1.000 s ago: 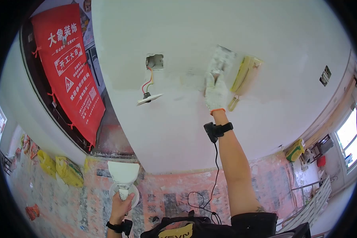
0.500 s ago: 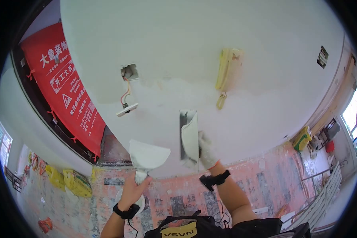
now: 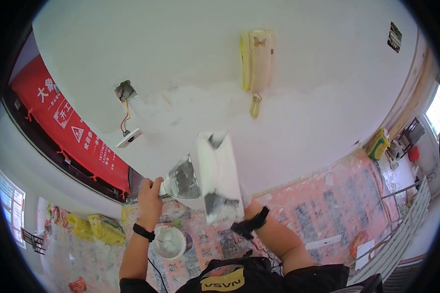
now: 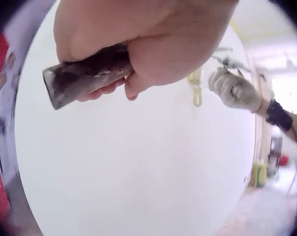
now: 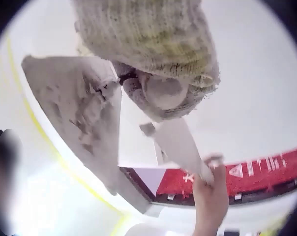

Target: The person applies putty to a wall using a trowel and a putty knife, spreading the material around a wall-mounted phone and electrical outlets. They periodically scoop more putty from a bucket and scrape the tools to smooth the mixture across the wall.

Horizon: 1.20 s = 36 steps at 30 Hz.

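My bare left hand (image 3: 150, 200) grips the handle of a putty knife (image 3: 182, 180), its fan-shaped metal blade smeared with white putty. In the left wrist view the dark handle end (image 4: 84, 78) pokes out of the fist. My right hand (image 5: 148, 39), in a white knit glove, holds a plastering trowel (image 3: 221, 171) by its round handle. A thick white layer of putty coats the trowel's face, with grey metal showing at both ends. The knife blade is close beside the trowel's left edge. In the head view the trowel hides most of the gloved hand.
The white wall (image 3: 298, 132) rises in front, carrying a wall phone (image 3: 259, 61) wrapped in film. Left of it, a socket plate (image 3: 129, 138) dangles on wires from a wall box (image 3: 125, 91). A putty bucket (image 3: 187, 242) stands on the floor below; a metal rack (image 3: 401, 219) is at right.
The trowel came off the wall beside the phone, down and left toward my body, turning its putty-covered face to view. My left hand lifted the putty knife from above the bucket to beside the trowel.
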### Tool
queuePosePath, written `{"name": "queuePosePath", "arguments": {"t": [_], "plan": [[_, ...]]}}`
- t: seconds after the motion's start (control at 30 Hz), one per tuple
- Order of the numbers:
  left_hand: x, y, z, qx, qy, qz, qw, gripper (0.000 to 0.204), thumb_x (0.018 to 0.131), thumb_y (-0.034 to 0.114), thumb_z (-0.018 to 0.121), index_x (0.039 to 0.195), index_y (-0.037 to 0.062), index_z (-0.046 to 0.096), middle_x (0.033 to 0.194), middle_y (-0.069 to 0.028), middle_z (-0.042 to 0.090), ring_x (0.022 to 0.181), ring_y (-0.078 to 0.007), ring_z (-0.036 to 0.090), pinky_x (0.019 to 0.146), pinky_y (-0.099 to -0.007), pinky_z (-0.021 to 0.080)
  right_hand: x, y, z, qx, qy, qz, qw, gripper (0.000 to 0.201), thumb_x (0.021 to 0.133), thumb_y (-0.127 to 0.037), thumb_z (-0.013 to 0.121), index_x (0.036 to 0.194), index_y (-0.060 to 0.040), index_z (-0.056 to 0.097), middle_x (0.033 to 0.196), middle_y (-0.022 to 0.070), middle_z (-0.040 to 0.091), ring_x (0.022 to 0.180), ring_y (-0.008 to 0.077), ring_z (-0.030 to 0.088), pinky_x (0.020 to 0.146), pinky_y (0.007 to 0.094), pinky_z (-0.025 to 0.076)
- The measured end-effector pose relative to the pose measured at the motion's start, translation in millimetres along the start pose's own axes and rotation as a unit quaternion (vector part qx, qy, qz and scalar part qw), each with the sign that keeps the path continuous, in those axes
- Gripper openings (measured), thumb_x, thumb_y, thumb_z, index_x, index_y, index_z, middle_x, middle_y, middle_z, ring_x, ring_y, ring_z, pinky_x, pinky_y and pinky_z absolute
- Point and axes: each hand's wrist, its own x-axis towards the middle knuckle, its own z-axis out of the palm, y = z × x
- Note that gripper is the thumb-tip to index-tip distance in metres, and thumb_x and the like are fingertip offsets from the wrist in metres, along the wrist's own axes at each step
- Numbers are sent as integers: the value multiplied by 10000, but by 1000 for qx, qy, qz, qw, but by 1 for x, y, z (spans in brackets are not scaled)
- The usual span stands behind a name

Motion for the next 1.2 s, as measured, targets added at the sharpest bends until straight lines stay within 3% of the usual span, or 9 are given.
{"name": "queuePosePath", "arguments": {"t": [0.1, 0.17, 0.23, 0.3, 0.43, 0.73, 0.93, 1.0, 1.2], "plan": [[-27, -22, 14, -41, 51, 13, 998, 325, 862, -67, 574, 1163, 50, 616, 975, -135, 583, 854, -324, 597, 746, -418, 489, 49, -72, -6, -130, -69, -127, 981, 387, 1016, -298, 609, 1297, -35, 574, 1092, 63, 701, 993, 153, 686, 849, 324, 578], [-40, -39, 25, -366, 76, -277, 885, 169, 987, 60, 589, 1154, 40, 577, 952, -111, 631, 813, -247, 644, 691, -383, 510, 69, -116, -2, -220, -123, -198, 947, 335, 1000, -242, 627, 1257, -32, 583, 1073, 60, 691, 988, 152, 681, 857, 321, 563], [-27, -38, 20, -427, 137, -267, 853, 148, 1068, 169, 531, 1147, 48, 560, 930, -75, 635, 847, -186, 660, 749, -351, 533, 81, -145, -9, -268, -128, -207, 932, 310, 995, -215, 628, 1241, -31, 586, 1072, 60, 687, 987, 157, 680, 864, 323, 557], [5, -32, 6, -612, 234, -293, 697, 170, 1058, 166, 551, 1180, 52, 517, 1084, -158, 671, 1021, -263, 689, 885, -364, 569, 91, -153, -5, -302, -109, -265, 909, 316, 988, -153, 616, 1270, -20, 566, 1099, 48, 679, 1010, 157, 669, 873, 315, 547], [62, -42, -12, -704, 229, -245, 626, 180, 1031, 79, 553, 1187, 46, 469, 1273, -304, 594, 1203, -397, 630, 1070, -477, 527, 85, -142, 6, -230, -120, -239, 936, 361, 974, -76, 611, 1322, -24, 531, 1188, 48, 652, 1077, 150, 644, 908, 304, 529], [104, -40, -41, -727, 234, -222, 606, 189, 974, -43, 529, 1121, 59, 468, 1229, -255, 615, 1199, -393, 635, 1064, -511, 530, 82, -136, 13, -234, -109, -244, 935, 434, 965, -37, 619, 1379, -26, 487, 1224, 46, 627, 1112, 141, 624, 915, 303, 523], [99, -34, -59, -747, 188, -168, 616, 181, 979, -28, 561, 1135, 39, 498, 1180, -187, 630, 1112, -332, 672, 1060, -512, 534, 87, -145, 4, -310, -93, -233, 917, 154, 956, -60, 636, 1087, -43, 558, 929, 17, 626, 725, 115, 611, 765, 300, 526], [100, -20, -94, -714, 251, -132, 640, 224, 971, 1, 623, 1160, 38, 508, 1181, -171, 624, 1131, -318, 661, 1070, -499, 525, 88, -139, 14, -341, -40, -297, 891, 139, 940, -73, 663, 987, -63, 533, 823, 2, 596, 567, 93, 508, 656, 290, 481], [119, 17, -203, -710, 212, -94, 665, 308, 991, -2, 588, 1261, 6, 440, 1282, -247, 540, 1330, -471, 507, 1167, -532, 436, 81, -147, 35, -398, 57, -350, 846, 197, 907, -47, 704, 1029, -57, 549, 855, -10, 606, 660, 75, 520, 711, 249, 492]]}}
